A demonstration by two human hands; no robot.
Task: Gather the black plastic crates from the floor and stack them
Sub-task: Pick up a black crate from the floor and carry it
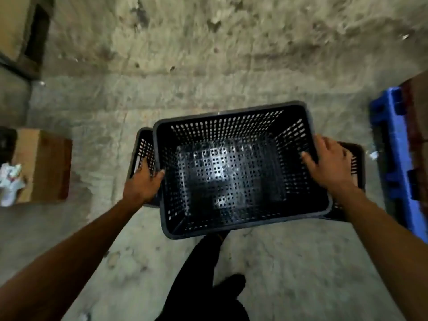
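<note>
A black perforated plastic crate (236, 172) is held in the middle of the view, open side up and turned slightly askew. My left hand (144, 181) grips its left rim, thumb hooked over the edge. My right hand (328, 163) grips the right rim. Directly beneath it sits a second black crate (143, 149), lying crosswise, with only its left end and right end (354, 163) showing past the held crate. Whether the two crates touch is unclear.
Rough concrete floor (208, 66) all around. A cardboard box (44, 167) with crumpled white paper lies at left. A blue plastic pallet (393, 154) stands at right beside a dark brown object. My dark-trousered leg and shoe (208, 274) are below the crates.
</note>
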